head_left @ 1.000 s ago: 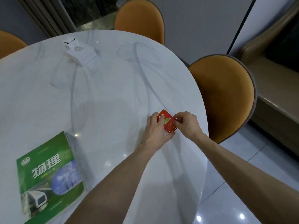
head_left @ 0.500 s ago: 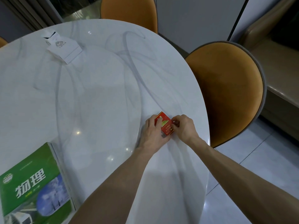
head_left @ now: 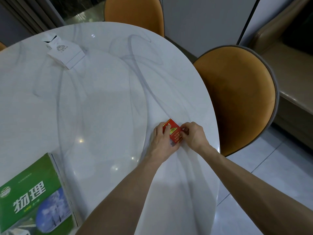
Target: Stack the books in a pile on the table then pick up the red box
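A small red box with gold print lies near the right edge of the white marble table. My left hand presses against its left side with fingers over its top. Gripping its right edge with bent fingers is my right hand. At the lower left of the table rests a pile of books with a green cover on top; the page edges of a book below show along its right side.
A white tissue box stands at the far left of the table. One orange chair is close to the table's right edge by my hands, another orange chair at the far side. Tiled floor lies to the right.
Both hands stay on the red box at the same spot on the table. Only my head's view has shifted, first down and right, then back a little.
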A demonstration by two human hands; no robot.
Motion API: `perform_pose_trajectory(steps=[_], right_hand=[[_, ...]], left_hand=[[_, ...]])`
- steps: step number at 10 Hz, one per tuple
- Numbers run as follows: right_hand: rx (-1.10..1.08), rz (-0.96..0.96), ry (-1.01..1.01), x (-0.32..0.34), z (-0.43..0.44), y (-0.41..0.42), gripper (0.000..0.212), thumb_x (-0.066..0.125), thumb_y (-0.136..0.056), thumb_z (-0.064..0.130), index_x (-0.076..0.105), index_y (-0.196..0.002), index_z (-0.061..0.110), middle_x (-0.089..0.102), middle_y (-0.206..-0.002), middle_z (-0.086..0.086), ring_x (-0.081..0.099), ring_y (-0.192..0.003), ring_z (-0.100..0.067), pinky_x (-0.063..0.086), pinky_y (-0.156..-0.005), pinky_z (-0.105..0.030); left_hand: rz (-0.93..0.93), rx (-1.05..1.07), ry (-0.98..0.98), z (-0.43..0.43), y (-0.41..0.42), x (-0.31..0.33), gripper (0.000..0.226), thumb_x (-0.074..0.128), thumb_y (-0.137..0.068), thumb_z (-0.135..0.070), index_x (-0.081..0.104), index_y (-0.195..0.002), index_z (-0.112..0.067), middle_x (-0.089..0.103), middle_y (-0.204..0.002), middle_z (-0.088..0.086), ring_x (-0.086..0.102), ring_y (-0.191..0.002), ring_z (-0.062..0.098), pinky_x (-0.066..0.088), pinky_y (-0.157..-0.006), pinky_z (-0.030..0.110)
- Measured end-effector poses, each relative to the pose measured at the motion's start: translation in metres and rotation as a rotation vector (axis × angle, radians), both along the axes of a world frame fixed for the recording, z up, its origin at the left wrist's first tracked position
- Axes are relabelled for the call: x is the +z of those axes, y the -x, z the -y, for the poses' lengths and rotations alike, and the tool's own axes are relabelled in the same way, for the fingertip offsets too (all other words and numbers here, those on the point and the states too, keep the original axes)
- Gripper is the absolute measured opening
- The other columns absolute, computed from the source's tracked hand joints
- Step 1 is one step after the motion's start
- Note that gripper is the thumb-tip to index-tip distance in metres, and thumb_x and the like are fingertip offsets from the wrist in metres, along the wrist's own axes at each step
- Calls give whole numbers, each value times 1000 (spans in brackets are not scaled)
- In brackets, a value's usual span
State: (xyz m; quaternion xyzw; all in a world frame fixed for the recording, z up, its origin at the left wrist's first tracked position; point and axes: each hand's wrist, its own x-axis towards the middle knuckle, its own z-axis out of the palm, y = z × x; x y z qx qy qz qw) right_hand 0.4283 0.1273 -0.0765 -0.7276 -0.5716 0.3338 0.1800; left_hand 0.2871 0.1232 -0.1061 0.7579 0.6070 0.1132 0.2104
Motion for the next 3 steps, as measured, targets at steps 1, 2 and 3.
perform_pose_trajectory(steps=[1, 2, 3], right_hand=[[23, 9, 29, 2, -2, 1, 27, 54, -91, 12, 61, -116, 5, 60, -116, -17, 60, -101, -29, 47, -86, -31], [29, 16, 48, 4, -2, 3, 29, 53, -92, 14, 58, -119, 6, 58, -117, -16, 60, -102, -29, 46, -83, -30], [25, 64, 44, 10, 0, 6, 30, 50, -93, 17, 57, -121, 6, 57, -118, -17, 58, -103, -31, 46, -82, -31]], left_hand=[[14, -13, 56, 0, 5, 4, 84, 63, -72, -59, 34, -139, -16, 29, -148, 10, 24, -139, 26, 30, -114, 39], [14, -11, 23, 2, 9, 11, 80, 58, -74, -61, 35, -138, -20, 29, -149, 9, 23, -140, 24, 28, -114, 38], [51, 35, -51, 3, 14, 25, 55, 51, -87, -48, 45, -132, -15, 41, -141, 8, 32, -134, 23, 33, -111, 36]])
